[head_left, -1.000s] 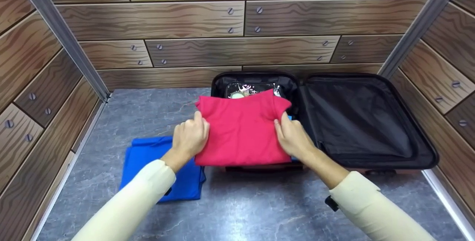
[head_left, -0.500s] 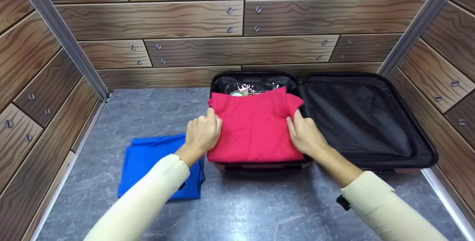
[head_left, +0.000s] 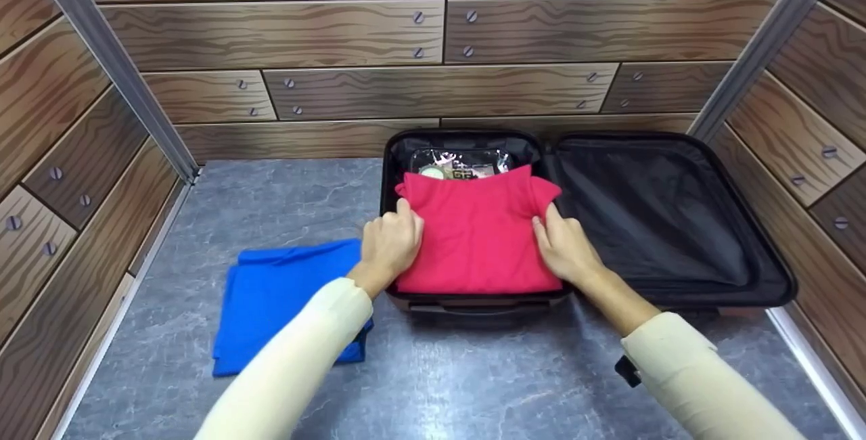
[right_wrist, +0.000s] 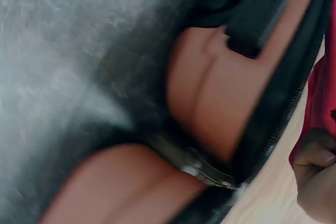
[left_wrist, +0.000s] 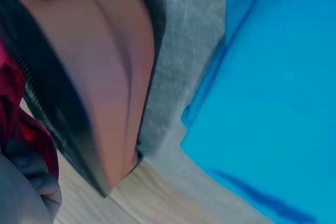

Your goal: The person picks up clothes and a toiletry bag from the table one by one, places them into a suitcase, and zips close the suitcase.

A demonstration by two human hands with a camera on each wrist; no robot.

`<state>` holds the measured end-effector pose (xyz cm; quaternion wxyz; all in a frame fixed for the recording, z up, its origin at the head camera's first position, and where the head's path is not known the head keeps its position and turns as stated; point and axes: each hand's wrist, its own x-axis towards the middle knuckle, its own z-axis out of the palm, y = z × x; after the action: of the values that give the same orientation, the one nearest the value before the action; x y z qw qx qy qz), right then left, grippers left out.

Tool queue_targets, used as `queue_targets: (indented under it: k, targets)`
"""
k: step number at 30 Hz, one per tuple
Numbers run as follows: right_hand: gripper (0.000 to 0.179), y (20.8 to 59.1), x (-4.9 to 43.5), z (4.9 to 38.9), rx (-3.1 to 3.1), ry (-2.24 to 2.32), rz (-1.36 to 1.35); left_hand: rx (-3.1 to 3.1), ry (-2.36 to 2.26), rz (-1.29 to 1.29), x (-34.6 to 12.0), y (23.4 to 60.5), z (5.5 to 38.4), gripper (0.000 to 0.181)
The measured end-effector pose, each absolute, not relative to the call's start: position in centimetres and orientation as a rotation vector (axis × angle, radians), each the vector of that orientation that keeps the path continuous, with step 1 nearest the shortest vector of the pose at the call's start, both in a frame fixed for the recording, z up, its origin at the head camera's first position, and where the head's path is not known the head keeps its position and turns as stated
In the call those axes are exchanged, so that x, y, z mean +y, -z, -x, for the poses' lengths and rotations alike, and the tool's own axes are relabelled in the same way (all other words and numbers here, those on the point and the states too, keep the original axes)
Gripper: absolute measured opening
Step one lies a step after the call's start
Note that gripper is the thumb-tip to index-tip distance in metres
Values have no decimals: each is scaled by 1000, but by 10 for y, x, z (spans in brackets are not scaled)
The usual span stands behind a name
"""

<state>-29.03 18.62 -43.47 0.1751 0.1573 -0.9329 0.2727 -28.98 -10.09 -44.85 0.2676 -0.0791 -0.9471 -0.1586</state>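
A folded red shirt (head_left: 480, 247) lies flat between both hands, over the left half of an open suitcase (head_left: 467, 309). My left hand (head_left: 392, 240) grips its left edge, with curled fingers against red cloth in the left wrist view. On the opposite edge, my right hand (head_left: 565, 244) pinches the fabric with the thumb on top. Behind the shirt's far edge, a clear pouch (head_left: 467, 161) with small items shows inside the suitcase. Whatever lies under the shirt is hidden. In the left wrist view, the suitcase's pinkish shell (left_wrist: 113, 77) stands beside the left hand.
Folded blue cloth (head_left: 277, 298) lies on the grey marbled surface (head_left: 433, 386), left of the suitcase and partly behind the left forearm. The suitcase's other half (head_left: 656, 216), black-lined, lies open on the right. Wood-patterned walls (head_left: 352, 88) enclose the back and sides.
Both hands have carried the red shirt to the right, over the suitcase's left half, and slightly lower. More of the suitcase's front edge and of the clear pouch now shows.
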Motion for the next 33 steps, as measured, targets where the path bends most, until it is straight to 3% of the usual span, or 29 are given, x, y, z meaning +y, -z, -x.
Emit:
queue_targets:
  k: [9,18,33]
  targets:
    - [13,465,194,299,-2503,-1022,-352,-2439,655,218,-103,473,299,19]
    - [19,464,192,307,-2419,-1013,-323,-2424,641,198,-102,471,310,21]
    - [22,471,189,296,-2568,-916,-296,-2483,599,201,-103,477,298,21]
